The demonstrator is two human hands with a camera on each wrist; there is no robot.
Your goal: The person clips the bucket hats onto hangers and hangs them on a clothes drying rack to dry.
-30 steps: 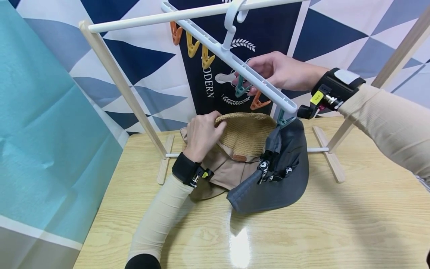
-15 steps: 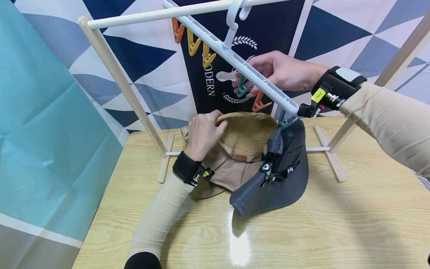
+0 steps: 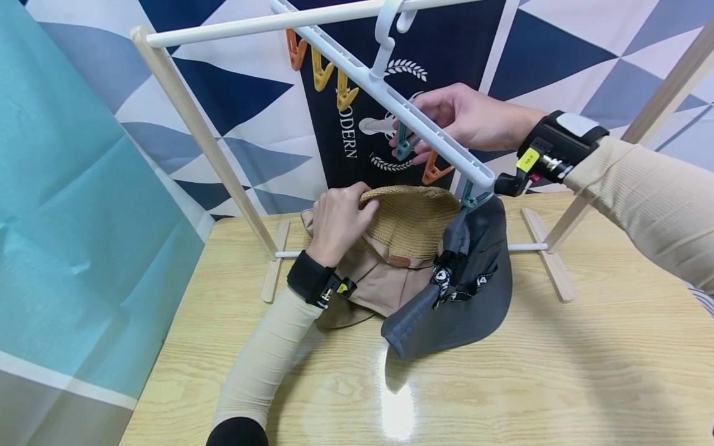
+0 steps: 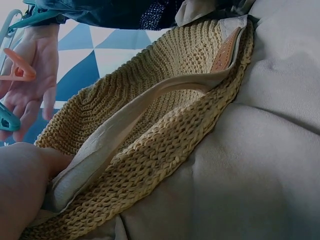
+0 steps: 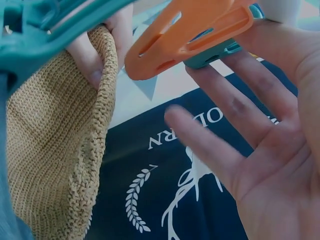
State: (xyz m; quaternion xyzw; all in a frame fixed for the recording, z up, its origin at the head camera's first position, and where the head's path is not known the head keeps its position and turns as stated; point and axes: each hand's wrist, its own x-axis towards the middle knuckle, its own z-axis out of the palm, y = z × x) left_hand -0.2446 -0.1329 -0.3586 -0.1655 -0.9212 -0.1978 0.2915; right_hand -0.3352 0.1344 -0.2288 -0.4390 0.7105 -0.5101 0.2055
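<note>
My left hand (image 3: 340, 220) grips the rim of a tan knitted sun hat (image 3: 415, 223), thumb on its inside. In the left wrist view, the hat's pale inner band (image 4: 115, 125) and brown leather tag (image 4: 226, 50) show. My right hand (image 3: 460, 118) reaches behind the white hanger bar (image 3: 424, 124). Its thumb and fingers are around a teal clip (image 3: 403, 142), the other fingers spread loosely. The contact is partly hidden by an orange clip (image 5: 185, 40), which hangs beside the teal one. At the bar's near end, another teal clip (image 3: 473, 198) holds a dark grey cap (image 3: 480, 310).
A white rail (image 3: 251, 26) on wooden posts (image 3: 206, 142) carries the hanger. Orange and yellow clips (image 3: 320, 71) hang at its far end. A beige hat (image 3: 390, 288) lies behind the cap, above the wooden table (image 3: 334, 396). Patterned cloth (image 3: 251, 87) hangs behind.
The orange clip near my right hand has shifted slightly right. The cap has swung a little, its lower edge dropping slightly. My left hand keeps its grip on the hat rim.
</note>
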